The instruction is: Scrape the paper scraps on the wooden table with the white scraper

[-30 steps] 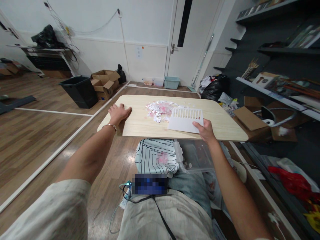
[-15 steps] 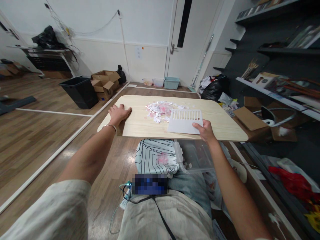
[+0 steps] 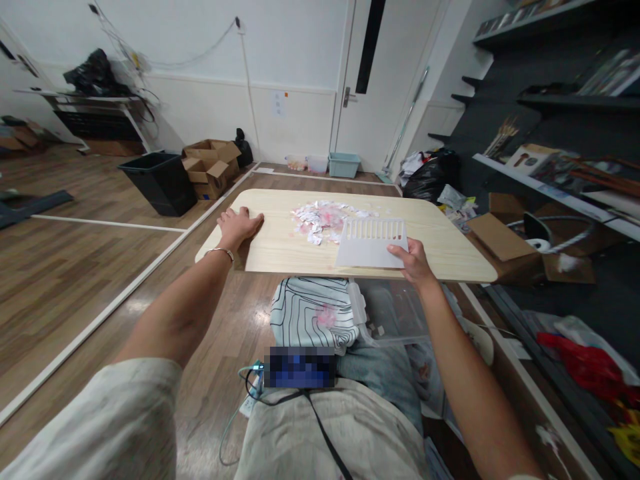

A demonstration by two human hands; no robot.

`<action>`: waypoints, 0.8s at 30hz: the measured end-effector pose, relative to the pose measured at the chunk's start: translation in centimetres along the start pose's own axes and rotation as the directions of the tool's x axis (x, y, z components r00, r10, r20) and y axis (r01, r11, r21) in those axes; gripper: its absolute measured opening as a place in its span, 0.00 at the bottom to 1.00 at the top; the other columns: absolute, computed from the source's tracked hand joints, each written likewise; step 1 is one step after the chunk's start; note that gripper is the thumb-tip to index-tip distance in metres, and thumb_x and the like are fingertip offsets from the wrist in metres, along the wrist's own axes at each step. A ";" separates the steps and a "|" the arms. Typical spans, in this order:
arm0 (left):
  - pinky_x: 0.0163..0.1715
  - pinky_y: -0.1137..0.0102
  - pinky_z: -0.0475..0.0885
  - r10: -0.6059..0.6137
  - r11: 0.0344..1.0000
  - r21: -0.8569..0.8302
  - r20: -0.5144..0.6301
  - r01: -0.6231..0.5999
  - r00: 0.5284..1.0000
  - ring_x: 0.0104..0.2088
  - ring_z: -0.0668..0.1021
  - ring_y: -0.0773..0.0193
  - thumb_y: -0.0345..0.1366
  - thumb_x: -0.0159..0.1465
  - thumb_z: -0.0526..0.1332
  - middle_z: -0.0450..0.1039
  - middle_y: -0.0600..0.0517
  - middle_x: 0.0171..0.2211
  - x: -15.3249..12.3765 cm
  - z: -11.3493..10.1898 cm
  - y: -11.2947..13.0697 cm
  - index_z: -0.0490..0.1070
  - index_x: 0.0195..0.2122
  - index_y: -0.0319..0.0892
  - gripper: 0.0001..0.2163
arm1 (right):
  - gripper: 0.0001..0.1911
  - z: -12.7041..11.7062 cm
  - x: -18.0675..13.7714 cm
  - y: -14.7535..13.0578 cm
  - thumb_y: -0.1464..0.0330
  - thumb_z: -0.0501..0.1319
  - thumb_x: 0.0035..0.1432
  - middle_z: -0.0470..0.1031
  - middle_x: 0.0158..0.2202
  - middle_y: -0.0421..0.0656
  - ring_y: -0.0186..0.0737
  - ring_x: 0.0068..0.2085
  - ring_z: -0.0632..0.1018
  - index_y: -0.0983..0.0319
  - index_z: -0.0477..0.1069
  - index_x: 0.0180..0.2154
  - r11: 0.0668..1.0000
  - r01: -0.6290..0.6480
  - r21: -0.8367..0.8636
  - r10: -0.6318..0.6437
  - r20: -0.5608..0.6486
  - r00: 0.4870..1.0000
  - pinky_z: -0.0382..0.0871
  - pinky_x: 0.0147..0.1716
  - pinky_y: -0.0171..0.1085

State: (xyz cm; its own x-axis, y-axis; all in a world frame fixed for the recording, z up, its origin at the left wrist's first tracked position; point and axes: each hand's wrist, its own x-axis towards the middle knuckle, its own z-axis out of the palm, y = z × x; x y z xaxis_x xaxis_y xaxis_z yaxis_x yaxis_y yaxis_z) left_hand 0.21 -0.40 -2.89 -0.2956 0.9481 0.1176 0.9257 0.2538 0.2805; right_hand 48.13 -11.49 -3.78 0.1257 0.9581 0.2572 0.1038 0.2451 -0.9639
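Note:
My left hand [image 3: 239, 227] lies with fingers spread on the left part of the pale wooden tabletop [image 3: 285, 257]. My right hand [image 3: 414, 260] grips the right edge of a white slotted plastic panel [image 3: 367, 255], thumb on top. A row of long slots runs along the panel's far side, and it is held low over the table's near edge. Just beyond it, touching or close to the slots, is a heap of torn paper scraps [image 3: 320, 220], white and pink. Whether the panel rests on the wood I cannot tell.
Below the table's near edge are a clear plastic bin [image 3: 395, 313] and a patterned cloth [image 3: 305, 313] on my lap. A black waste bin [image 3: 160, 187] and cardboard boxes [image 3: 210, 167] stand on the floor at left. Shelves and an open carton [image 3: 505, 233] are at right.
The panel and my right hand have shifted very slightly to the right. My left hand stays in place, and the paper heap looks the same.

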 end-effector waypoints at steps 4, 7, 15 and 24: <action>0.78 0.34 0.64 -0.004 1.000 -0.003 0.000 0.004 1.000 0.80 0.72 0.19 0.62 0.77 0.50 0.69 0.14 0.80 0.0 -0.1 0.1 0.73 0.79 0.33 0.43 | 0.24 0.2 0.0 -0.1 0.50 0.85 0.39 0.86 0.32 0.42 0.46 0.34 0.82 0.57 0.82 0.31 1.000 0.021 -0.020 -0.021 -0.013 1.000 0.80 0.38 0.44; 0.78 0.34 0.64 -0.002 1.000 0.000 0.001 0.002 1.000 0.80 0.72 0.19 0.63 0.77 0.50 0.69 0.14 0.80 0.0 0.0 0.0 0.74 0.79 0.33 0.43 | 0.24 0.2 0.1 -0.2 0.50 0.85 0.39 0.87 0.32 0.42 0.46 0.34 0.83 0.57 0.83 0.31 1.000 0.004 -0.018 -0.003 0.011 1.000 0.80 0.39 0.44; 0.78 0.36 0.64 0.001 1.000 0.002 -0.006 -0.001 1.000 0.80 0.71 0.19 0.63 0.77 0.49 0.68 0.14 0.79 0.0 0.0 0.0 0.74 0.79 0.31 0.44 | 0.24 -0.1 0.0 0.0 0.50 0.85 0.39 0.87 0.32 0.42 0.47 0.33 0.82 0.57 0.84 0.33 1.000 -0.013 -0.025 0.014 0.047 0.999 0.78 0.37 0.44; 0.78 0.36 0.64 0.001 1.000 0.005 0.000 -0.001 1.000 0.80 0.72 0.20 0.63 0.77 0.49 0.69 0.15 0.79 0.0 -0.1 0.0 0.73 0.80 0.33 0.44 | 0.25 0.1 -0.1 -0.4 0.49 0.85 0.38 0.86 0.31 0.42 0.48 0.33 0.82 0.56 0.82 0.32 1.000 -0.018 -0.024 0.019 0.057 0.998 0.79 0.38 0.45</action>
State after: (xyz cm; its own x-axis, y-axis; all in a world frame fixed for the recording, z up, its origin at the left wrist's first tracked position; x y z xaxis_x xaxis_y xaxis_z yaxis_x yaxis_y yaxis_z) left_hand 0.18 -0.45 -2.86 -0.2944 0.9484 0.1182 0.9274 0.2536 0.2752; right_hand 47.97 -11.65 -3.41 0.0709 0.9696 0.2344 0.1252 0.2244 -0.9664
